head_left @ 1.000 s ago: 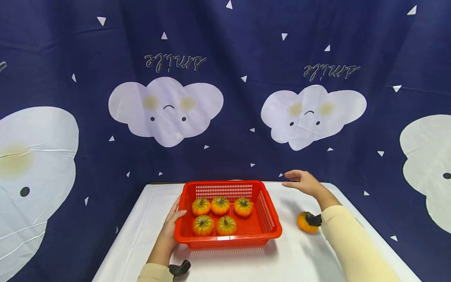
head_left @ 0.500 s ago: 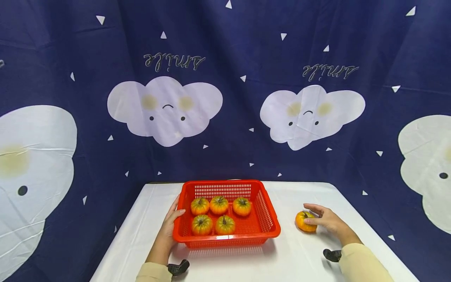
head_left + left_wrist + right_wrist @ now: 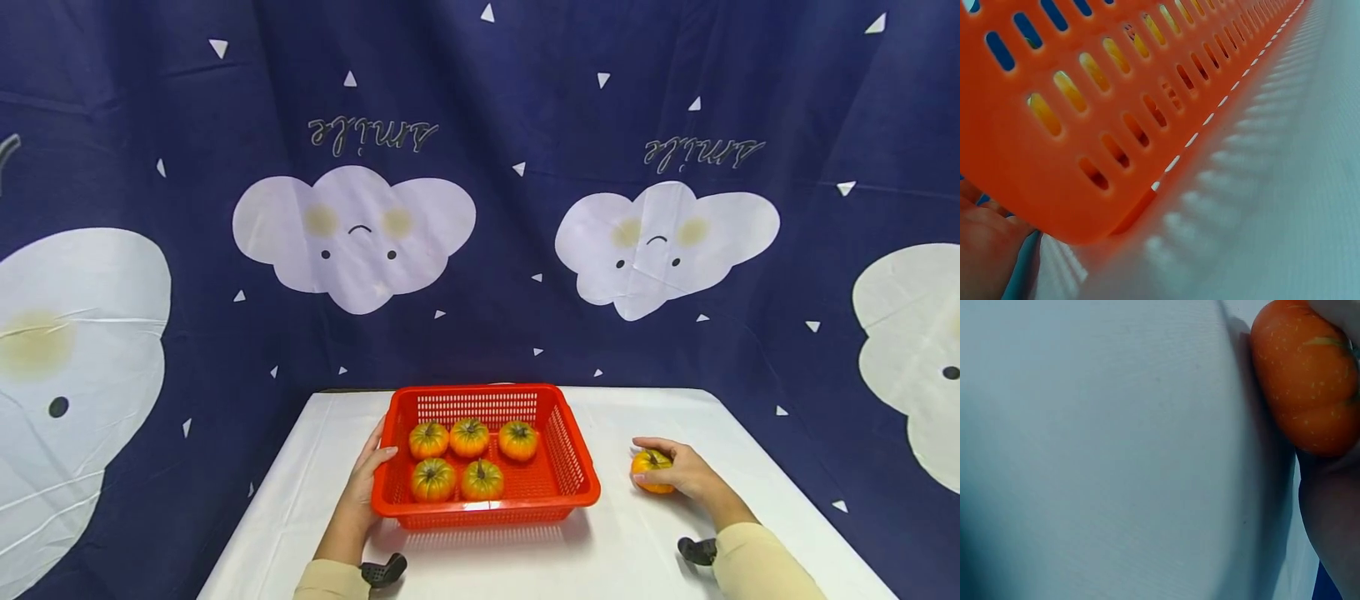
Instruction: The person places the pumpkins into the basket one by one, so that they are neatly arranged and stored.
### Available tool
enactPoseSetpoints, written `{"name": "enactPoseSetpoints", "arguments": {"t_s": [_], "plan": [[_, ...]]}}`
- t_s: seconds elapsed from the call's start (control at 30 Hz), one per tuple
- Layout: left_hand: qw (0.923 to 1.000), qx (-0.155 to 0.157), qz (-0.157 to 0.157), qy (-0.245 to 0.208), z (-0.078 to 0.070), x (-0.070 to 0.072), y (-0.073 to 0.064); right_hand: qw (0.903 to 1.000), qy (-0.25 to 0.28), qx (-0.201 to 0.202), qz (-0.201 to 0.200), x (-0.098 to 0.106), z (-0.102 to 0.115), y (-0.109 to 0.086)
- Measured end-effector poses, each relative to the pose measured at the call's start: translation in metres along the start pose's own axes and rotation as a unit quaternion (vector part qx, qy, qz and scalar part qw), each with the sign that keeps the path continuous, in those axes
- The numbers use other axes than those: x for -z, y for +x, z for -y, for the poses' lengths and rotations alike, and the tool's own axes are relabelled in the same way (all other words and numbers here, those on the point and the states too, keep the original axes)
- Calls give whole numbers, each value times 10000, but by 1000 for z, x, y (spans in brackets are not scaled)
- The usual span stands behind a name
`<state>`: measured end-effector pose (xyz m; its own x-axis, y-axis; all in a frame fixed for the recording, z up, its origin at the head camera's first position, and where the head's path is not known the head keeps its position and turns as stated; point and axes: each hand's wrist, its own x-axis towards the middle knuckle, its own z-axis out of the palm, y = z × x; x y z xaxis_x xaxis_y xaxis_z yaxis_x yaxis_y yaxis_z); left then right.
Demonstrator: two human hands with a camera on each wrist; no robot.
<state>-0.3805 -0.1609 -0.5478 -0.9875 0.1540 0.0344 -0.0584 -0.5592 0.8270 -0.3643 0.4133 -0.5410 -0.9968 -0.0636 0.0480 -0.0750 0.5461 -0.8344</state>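
Note:
A red plastic basket [image 3: 525, 505] with slotted walls stands on the white table, holding several small orange-green pumpkins [image 3: 432, 480]. At its left end my left hand [image 3: 365, 477] grips the basket, thumb over the rim and fingers along the outside wall. Off to the basket's right, my right hand [image 3: 686, 473] has thumb and fingers around a single small pumpkin [image 3: 654, 472]. The right wrist view shows this orange pumpkin [image 3: 1307, 378] close up, partly covered by the hand. Through the slots in the left wrist view, yellow-orange pumpkin skin [image 3: 1071, 92] shows inside the basket.
The white-covered table [image 3: 637, 550] ends at a dark blue curtain [image 3: 517, 250] printed with clouds and triangles. A black strap-like device [image 3: 384, 571] sits at the left wrist, another black device [image 3: 697, 551] at the right.
My right hand has come back and down from beyond the lone pumpkin, and its thumb and fingers have closed around it. The left hand and basket stay in place.

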Motion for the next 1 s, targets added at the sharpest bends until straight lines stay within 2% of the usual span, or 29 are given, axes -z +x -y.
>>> {"name": "enactPoseSetpoints", "arguments": {"t_s": [0.23, 0.67, 1.0], "plan": [[9999, 31, -49, 90, -1, 1, 2, 9998, -96, -81, -179, -3, 0, 0], [10000, 34, -24, 3, -2, 1, 3, 9990, -332, -150, -265, -4, 8, 8], [10000, 5, 65, -19, 1, 4, 2, 9993, -225, -139, -274, -1, 20, 11]]}}
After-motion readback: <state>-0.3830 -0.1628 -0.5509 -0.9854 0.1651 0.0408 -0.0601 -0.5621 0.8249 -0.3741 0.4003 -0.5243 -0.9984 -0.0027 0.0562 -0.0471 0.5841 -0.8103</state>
